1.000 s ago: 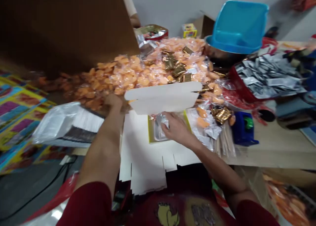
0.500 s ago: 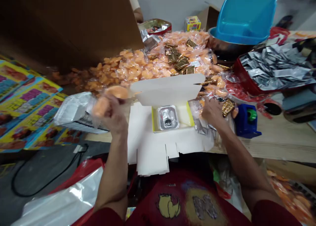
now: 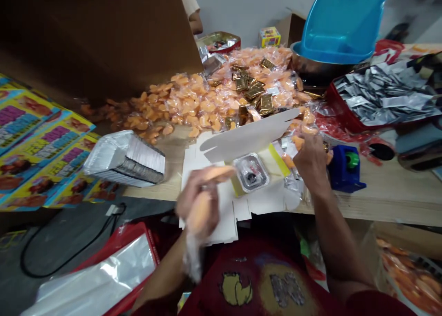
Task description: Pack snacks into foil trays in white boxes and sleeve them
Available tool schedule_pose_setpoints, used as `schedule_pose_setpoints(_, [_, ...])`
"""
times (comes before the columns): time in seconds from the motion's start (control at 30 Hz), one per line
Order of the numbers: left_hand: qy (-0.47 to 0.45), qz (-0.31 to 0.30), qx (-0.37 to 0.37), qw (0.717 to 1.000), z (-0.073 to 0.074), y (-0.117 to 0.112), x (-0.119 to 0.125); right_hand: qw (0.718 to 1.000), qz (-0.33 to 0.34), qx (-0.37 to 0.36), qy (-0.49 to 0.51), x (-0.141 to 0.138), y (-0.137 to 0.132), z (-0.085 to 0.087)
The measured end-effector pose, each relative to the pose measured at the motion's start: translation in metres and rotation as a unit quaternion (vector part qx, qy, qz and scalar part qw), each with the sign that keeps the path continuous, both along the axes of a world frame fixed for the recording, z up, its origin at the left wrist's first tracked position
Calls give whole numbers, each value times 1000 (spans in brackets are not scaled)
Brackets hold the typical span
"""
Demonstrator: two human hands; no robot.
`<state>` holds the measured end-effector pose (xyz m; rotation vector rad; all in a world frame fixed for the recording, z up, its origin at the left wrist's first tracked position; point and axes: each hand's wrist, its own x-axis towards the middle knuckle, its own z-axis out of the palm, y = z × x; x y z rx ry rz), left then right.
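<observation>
A wooden work table point(image 3: 380, 201) runs across the view, with a large brown cardboard sheet point(image 3: 96, 39) standing up at the far left and a person's hand point(image 3: 196, 23) just beyond it. Printed yellow carton sheets point(image 3: 34, 141) lie to the left of the table, and a red tray point(image 3: 331, 102) of silver sachets point(image 3: 380, 95) sits at the right. Behind it, a blue plastic tub point(image 3: 340, 26) tilts on a steel bowl point(image 3: 311, 62). A broad heap of orange sweets in clear wrappers point(image 3: 193, 104) covers the middle of the table, with gold sachets point(image 3: 253, 92) scattered on top. In front of the heap lies an opened white carton point(image 3: 221, 210), its lid point(image 3: 245, 136) angled up, holding a foil tray point(image 3: 251, 172). A stack of foil trays point(image 3: 124, 159) lies to its left, and a blue tape dispenser point(image 3: 345, 168) stands to its right. The left hand point(image 3: 198, 201), blurred by motion, has its fingers curled around a wrapped orange sweet point(image 3: 202, 210) above the carton's near edge. The right hand point(image 3: 312, 161) is at the heap's near edge, fingers bunched beside a wrapped sweet; whether they grip it cannot be told. A firm hold on the sweet's body, not its loose wrapper, would seem the surest.
</observation>
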<state>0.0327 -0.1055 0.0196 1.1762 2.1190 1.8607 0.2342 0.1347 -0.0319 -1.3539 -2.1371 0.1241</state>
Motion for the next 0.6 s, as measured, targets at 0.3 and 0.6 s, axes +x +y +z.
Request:
schedule_pose_setpoints(0.3, [65, -197, -380, 901, -33, 89, -14, 991, 124, -50, 12, -6, -52, -24])
schedule_pose_setpoints(0.6, [290, -161, -351, 876, -57, 74, -10, 979, 191, -63, 38, -15, -79, -28])
